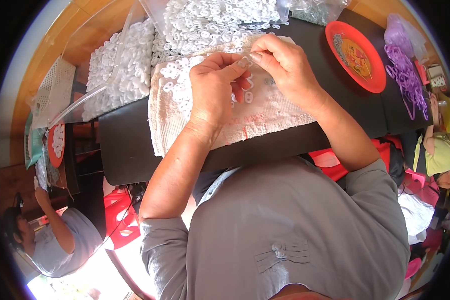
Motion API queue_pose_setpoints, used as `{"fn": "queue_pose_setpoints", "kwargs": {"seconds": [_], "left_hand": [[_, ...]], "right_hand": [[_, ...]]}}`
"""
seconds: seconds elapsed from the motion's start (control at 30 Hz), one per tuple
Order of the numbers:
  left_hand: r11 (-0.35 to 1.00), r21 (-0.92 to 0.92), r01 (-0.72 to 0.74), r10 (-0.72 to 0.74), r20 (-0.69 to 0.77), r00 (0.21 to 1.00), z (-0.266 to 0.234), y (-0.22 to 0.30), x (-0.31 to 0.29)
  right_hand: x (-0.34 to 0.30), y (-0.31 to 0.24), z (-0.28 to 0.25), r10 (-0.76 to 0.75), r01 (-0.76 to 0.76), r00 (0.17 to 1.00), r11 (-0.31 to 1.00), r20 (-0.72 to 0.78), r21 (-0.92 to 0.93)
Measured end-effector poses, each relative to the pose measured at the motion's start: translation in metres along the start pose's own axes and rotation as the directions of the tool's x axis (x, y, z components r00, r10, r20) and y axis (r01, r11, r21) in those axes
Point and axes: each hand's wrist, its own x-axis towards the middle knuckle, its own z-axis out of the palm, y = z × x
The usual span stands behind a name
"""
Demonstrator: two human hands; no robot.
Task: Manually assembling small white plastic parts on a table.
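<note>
My left hand (216, 82) is closed, pinching a small white plastic ring piece (244, 62) between thumb and forefinger. My right hand (287, 70) meets it from the right, thumb and forefinger pressed together beside the piece; whatever sits in that pinch is too small to make out. Both hands are over a beige towel (165, 131) spread on the dark table. More white plastic pieces (175, 71), oval with two holes, lie on the towel to the left of my left hand. A loose two-holed piece (249, 97) rests below my fingers.
Clear bins (116, 70) heaped with white pieces stand at the far left and back. A red oval plate (377, 75) with small metal bits and yellowish bits sits on the dark table (130, 145), near purple cord (407, 75). Another person (65, 240) works at lower left.
</note>
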Motion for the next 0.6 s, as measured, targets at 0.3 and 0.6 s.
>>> {"fn": "queue_pose_setpoints", "kwargs": {"seconds": [0.3, 0.6], "left_hand": [[0.998, 0.051, -0.027, 0.030, -0.041, 0.999, 0.002, -0.004, -0.003], [0.984, 0.116, -0.136, 0.144, -0.060, 0.988, 0.001, -0.009, -0.003]], "right_hand": [[-0.006, -0.001, 0.009, 0.069, -0.070, 0.998, 0.994, 0.011, 0.090], [-0.009, -0.014, 0.014, 0.364, -0.373, 0.926, 0.845, 0.100, 0.382]]}}
